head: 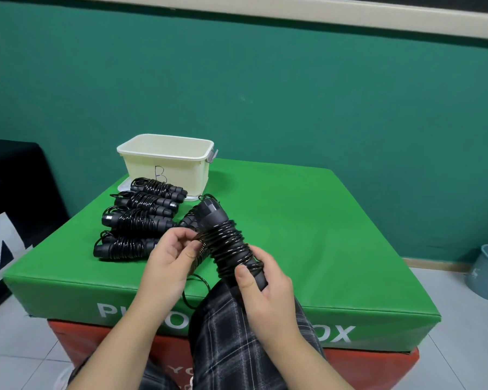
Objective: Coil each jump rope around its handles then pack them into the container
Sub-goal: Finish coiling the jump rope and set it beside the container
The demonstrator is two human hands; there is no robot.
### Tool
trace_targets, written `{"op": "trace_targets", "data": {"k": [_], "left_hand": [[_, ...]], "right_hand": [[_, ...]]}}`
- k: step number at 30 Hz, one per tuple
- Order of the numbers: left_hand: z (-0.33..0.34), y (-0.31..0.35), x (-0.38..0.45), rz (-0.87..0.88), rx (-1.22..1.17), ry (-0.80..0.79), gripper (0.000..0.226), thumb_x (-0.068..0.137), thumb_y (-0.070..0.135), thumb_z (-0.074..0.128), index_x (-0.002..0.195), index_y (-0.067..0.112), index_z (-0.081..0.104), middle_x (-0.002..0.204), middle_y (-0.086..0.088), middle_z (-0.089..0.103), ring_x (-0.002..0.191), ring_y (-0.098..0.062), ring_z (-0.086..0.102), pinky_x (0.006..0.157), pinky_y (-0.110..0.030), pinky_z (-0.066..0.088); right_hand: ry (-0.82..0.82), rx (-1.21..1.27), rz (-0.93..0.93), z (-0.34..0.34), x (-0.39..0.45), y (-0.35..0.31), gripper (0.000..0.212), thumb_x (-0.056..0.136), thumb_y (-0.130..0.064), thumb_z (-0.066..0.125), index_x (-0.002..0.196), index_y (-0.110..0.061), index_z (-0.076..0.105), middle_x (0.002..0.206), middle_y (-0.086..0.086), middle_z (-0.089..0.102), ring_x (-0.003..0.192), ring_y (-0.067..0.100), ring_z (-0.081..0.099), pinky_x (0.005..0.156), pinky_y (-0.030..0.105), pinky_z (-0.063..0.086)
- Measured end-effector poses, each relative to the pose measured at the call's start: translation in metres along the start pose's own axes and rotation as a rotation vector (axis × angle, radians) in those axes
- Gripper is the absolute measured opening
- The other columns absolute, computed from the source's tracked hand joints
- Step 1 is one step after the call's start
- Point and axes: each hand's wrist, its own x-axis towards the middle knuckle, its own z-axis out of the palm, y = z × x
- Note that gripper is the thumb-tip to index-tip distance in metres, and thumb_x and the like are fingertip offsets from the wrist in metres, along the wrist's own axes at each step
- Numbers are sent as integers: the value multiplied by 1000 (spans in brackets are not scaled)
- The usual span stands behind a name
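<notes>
Right hand clamped round the lower end of the jump rope, thumb pressing the last turns so nothing unwinds. Left hand pinching the loose cord just beside the coil, feeding tension (a slack loop dangling below). Beyond: finished bundles on the green box, just before the container.

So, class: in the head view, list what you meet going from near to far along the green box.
Hands coiling the jump rope → row of coiled jump ropes → cream container.
</notes>
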Motion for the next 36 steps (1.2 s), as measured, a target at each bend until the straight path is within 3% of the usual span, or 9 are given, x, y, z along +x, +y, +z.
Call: {"op": "trace_targets", "data": {"k": [4, 6, 9, 11, 16, 20, 25, 30, 36], "left_hand": [[-2, 1, 0, -161, -263, -156, 75, 54, 50, 84, 112, 10, 58, 57, 9, 55, 44, -1, 37, 41, -10, 31], [-3, 0, 0, -184, -282, -226, 87, 42, 62, 85, 105, 9, 61, 55, 8, 50, 43, -1, 34, 41, -11, 29], [-2, -1, 0, -89, -199, -172, 70, 41, 74, 78, 81, 18, 71, 60, 3, 42, 44, -2, 28, 41, -13, 22], [-2, 3, 0, -33, -141, -75, 55, 45, 74, 75, 71, 26, 74, 57, 10, 44, 43, -2, 27, 42, -14, 23], [3, 15, -3, 34, 143, 88, 10, 65, 41, 68, 62, 32, 71, 66, 12, 62, 54, 4, 50, 61, -18, 38], [1, 22, -6, 127, 295, 123, 13, 68, 38, 69, 64, 26, 70, 70, 2, 63, 63, 0, 55, 61, -10, 39], [-1, 29, -7, 224, 333, 87, 8, 66, 39, 67, 65, 31, 70, 71, -5, 63, 69, -12, 59, 64, -18, 42], [-3, 27, -6, 288, 281, -9, 7, 72, 35, 77, 67, 39, 74, 74, -1, 64, 71, -6, 60, 66, -12, 42], [-2, 29, -11, 321, 234, -285, 37, 89, 26, 47, 108, 55, 61, 76, 25, 53, 65, 6, 50, 64, -7, 37]], "right_hand": [[-5, 39, -43, 0, -1, 1, 41, 78, -64, 54, 111, -40, 54, 96, -29, 66, 86, 0, 64, 80, 23, 51], [-13, 69, -49, -1, -1, 2, 40, 79, -62, 54, 110, -37, 57, 96, -23, 69, 86, 2, 65, 80, 26, 52], [-26, 90, -29, -1, 2, 2, 38, 80, -58, 51, 108, -35, 59, 96, -20, 69, 87, 3, 65, 81, 29, 52], [8, 73, -28, 1, 5, 1, 36, 79, -59, 47, 109, -40, 55, 98, -26, 65, 88, -2, 61, 80, 18, 48], [163, -4, -111, 6, 8, 3, 31, 90, -47, 43, 115, -45, 60, 107, -9, 50, 104, 1, 51, 88, 8, 36], [19, -166, -51, 5, 8, 1, 44, 83, -61, 42, 126, -55, 39, 114, -11, 45, 108, -4, 45, 87, 6, 35], [-137, -467, 20, 7, 13, -6, 103, 65, -72, 61, 150, -30, 19, 131, -10, 31, 126, 5, 28, 104, 17, 25], [-59, -375, 42, 5, 15, -2, 87, 73, -46, 76, 145, -25, 32, 123, -12, 43, 115, 4, 43, 100, 27, 38], [16, -148, 90, 3, 9, 0, 62, 69, -67, 53, 125, -43, 42, 113, -18, 62, 101, -1, 58, 88, 26, 46]]}}
